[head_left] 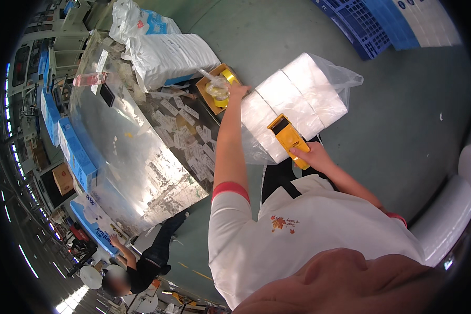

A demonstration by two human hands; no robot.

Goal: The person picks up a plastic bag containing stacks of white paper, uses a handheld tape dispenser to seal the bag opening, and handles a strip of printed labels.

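Note:
My left hand (237,90) is stretched forward to the edge of a small cardboard box (218,109) on the table's corner. Rolls of yellow tape (227,77) and a crumpled piece of clear plastic (216,88) are in that box. What those fingers do is too small to make out. My right hand (310,155) is closed round a yellow handheld device (289,139) with a dark panel at its far end. The device lies over the near side of a large white block-shaped package (293,94), wrapped in clear film and crossed by two dark straps.
Left of me stands a metal-topped table (125,157) with scattered paper labels (180,131), a phone (106,95) and a pink bottle (89,79). White sacks (172,57) lie at its far end. Blue pallets (356,26) stand far right. A person (141,267) works beyond the table.

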